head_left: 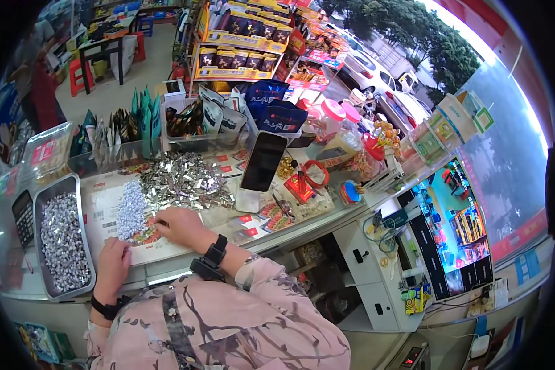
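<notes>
My left hand (113,264) rests at the counter's near edge, fingers bent and drawn together beside a heap of small pale bluish-white pieces (131,209). My right hand (184,228) reaches in from the other side, its fingertips pinched low between that heap and a larger pile of shiny silver metal pieces (185,182). Whatever either hand grips is too small or hidden to make out. Left of my left hand stands a metal tray (92,271) filled with small silver-and-white assembled pieces (63,243). Dark bands circle both wrists.
A phone (264,163) leans upright on a white stand behind the silver pile. A calculator (23,219) lies left of the tray. Bins of packets (206,123) line the counter's far side. At right are a red box (298,188), a tape roll (350,192) and a monitor (453,216).
</notes>
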Motion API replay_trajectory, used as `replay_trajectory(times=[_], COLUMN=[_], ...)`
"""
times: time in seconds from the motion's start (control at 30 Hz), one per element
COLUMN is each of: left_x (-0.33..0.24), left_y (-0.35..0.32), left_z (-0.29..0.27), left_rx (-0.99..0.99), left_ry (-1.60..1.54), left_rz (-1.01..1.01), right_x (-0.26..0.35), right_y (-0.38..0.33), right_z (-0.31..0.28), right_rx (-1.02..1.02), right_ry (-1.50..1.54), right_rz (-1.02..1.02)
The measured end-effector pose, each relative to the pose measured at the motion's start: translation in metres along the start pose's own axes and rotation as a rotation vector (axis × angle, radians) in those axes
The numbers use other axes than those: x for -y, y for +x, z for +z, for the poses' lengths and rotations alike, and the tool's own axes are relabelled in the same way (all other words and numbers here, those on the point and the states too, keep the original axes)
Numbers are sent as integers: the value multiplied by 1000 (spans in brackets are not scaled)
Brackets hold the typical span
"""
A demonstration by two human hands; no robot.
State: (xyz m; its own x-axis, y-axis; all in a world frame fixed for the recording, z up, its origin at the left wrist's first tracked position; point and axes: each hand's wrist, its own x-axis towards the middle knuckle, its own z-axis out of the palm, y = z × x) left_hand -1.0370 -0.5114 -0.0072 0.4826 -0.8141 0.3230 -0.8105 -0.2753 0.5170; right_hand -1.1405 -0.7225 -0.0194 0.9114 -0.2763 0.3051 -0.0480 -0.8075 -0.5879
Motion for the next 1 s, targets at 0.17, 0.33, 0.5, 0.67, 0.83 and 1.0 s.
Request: replay_trajectory(times=[0.17, 0.33, 0.5, 0.67, 0.83, 1.0], left_x=[6, 12, -9, -11, -12, -14], left_y=[-1, -1, 32, 29, 35, 29], left_z=[2, 3, -8, -10, -7, -1], left_rx=[3, 83, 56, 56, 130, 71], left_ry=[-55, -737, -1058, -1274, -1362, -1581], left_rz=[-12, -504, -567, -617, -600, -600], right_x=[-4, 7, 28, 39, 34, 40], right_y=[1, 1, 9, 16, 15, 9], right_z=[-9, -13, -21, -8, -9, -2], right_rx=[-15, 65, 306, 335, 209, 268], right_ry=[225, 678, 1043, 978, 850, 1064], right_rz=[75, 120, 92, 83, -20, 221])
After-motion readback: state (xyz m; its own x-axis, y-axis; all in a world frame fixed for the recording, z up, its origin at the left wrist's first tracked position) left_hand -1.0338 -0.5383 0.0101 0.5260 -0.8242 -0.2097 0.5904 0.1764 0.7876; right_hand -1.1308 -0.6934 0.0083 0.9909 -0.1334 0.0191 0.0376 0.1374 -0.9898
